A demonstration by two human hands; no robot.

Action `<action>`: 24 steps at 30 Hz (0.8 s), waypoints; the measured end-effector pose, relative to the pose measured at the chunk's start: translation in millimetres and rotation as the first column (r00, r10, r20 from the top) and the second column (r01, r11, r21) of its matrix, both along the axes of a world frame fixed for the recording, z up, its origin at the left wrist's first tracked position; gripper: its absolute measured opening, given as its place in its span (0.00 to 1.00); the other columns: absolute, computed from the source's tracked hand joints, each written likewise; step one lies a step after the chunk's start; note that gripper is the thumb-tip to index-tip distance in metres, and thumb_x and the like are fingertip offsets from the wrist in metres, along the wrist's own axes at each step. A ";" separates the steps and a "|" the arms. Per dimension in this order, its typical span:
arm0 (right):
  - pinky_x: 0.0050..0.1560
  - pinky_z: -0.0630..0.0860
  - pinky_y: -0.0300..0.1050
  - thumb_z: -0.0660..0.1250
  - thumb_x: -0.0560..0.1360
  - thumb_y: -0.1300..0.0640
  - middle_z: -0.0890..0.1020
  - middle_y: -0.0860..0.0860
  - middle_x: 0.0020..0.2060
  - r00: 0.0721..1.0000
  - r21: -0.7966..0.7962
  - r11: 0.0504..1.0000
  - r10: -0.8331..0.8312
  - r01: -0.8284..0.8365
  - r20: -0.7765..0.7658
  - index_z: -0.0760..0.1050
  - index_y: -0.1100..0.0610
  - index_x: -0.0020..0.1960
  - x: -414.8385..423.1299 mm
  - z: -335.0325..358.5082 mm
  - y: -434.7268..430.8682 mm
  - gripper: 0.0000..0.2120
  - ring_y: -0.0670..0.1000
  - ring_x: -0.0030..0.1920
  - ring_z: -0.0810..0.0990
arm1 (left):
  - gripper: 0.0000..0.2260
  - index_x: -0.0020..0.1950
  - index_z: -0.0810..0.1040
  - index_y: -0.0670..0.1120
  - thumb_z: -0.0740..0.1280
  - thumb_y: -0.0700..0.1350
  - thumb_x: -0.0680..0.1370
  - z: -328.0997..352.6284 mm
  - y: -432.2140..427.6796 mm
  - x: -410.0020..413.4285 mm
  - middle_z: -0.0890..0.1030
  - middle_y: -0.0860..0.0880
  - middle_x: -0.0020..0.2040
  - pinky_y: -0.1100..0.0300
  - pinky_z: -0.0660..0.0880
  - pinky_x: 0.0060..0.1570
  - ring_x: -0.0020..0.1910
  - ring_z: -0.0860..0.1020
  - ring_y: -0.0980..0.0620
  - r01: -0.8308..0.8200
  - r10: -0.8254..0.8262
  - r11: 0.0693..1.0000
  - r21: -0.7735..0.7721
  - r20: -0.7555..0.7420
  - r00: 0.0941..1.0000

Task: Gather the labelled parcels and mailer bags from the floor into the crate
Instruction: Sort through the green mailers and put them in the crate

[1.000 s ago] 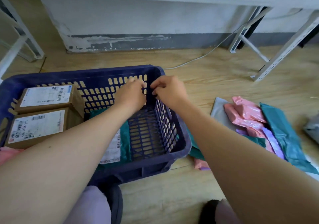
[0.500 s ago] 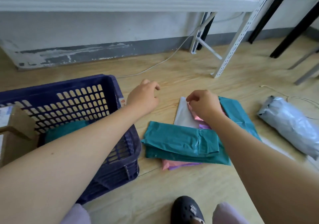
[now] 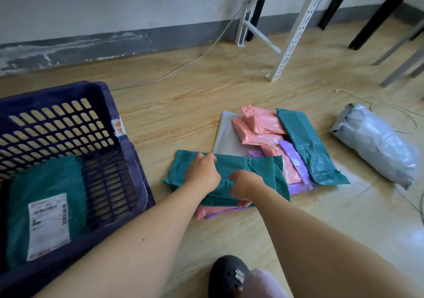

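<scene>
Both hands are on a folded teal plastic mailer bag lying on the wooden floor. The left hand curls over its far edge and the right hand grips its near edge. Just left, the dark blue slotted plastic crate shows one labelled teal bag inside. A pile of pink, purple, teal and grey mailer bags and a bulky silver parcel lie on the floor, so much gathering seems left.

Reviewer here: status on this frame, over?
Left grip and right grip hold the front teal mailer bag, on the floor pile. Navy crate to its left. Path looks clear.
</scene>
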State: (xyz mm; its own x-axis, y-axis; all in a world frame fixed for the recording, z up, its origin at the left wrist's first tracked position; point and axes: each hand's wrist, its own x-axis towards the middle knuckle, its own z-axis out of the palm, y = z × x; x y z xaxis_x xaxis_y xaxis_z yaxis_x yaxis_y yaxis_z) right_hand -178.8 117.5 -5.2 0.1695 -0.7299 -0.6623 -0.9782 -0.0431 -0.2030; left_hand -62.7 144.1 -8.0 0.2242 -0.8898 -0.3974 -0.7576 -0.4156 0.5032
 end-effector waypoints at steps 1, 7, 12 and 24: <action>0.53 0.80 0.46 0.54 0.74 0.63 0.81 0.54 0.51 0.999 0.045 0.999 0.015 -0.014 -0.029 0.67 0.55 0.68 -2.2 -3.0 2.1 0.23 0.52 0.28 0.79 | 0.22 0.69 0.66 0.47 0.57 0.35 0.76 -3.4 0.7 -0.1 0.65 0.45 0.69 0.52 0.70 0.59 0.63 0.71 0.44 0.010 -0.010 1.000 0.016 0.000 1.000; 0.55 0.79 0.46 0.59 0.74 0.64 0.73 0.57 0.63 0.999 0.118 0.993 -0.017 0.021 -0.038 0.61 0.53 0.73 -12.9 -9.5 -0.5 0.28 0.57 0.52 0.82 | 0.24 0.71 0.64 0.48 0.57 0.35 0.75 -11.8 0.6 -1.2 0.63 0.47 0.69 0.53 0.71 0.59 0.65 0.69 0.47 0.105 -0.104 0.994 0.037 -0.015 0.994; 0.57 0.73 0.45 0.61 0.75 0.62 0.74 0.55 0.64 0.998 0.029 1.000 -0.002 0.004 -0.068 0.66 0.57 0.70 -15.5 -4.1 -2.3 0.23 0.56 0.62 0.74 | 0.23 0.70 0.64 0.48 0.59 0.36 0.76 -13.2 2.8 -0.8 0.63 0.47 0.69 0.53 0.71 0.60 0.66 0.67 0.48 0.139 -0.139 0.989 0.054 -0.001 0.990; 0.47 0.69 0.45 0.62 0.72 0.65 0.77 0.55 0.55 0.996 -0.506 0.859 -0.088 0.071 -0.010 0.79 0.59 0.53 -2.8 23.1 -11.2 0.12 0.57 0.58 0.72 | 0.29 0.74 0.59 0.48 0.64 0.37 0.74 -11.3 5.9 6.9 0.60 0.46 0.71 0.54 0.68 0.61 0.69 0.62 0.46 0.140 -0.140 0.990 0.022 0.032 0.990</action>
State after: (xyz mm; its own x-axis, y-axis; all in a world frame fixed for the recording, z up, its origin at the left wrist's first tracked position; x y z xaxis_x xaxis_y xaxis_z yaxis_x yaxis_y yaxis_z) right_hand -181.6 106.3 17.9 0.0824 -0.9757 -0.2031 -0.9881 -0.0535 -0.1439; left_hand -55.9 150.0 -19.3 0.1115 -0.9054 -0.4096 -0.8254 -0.3139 0.4692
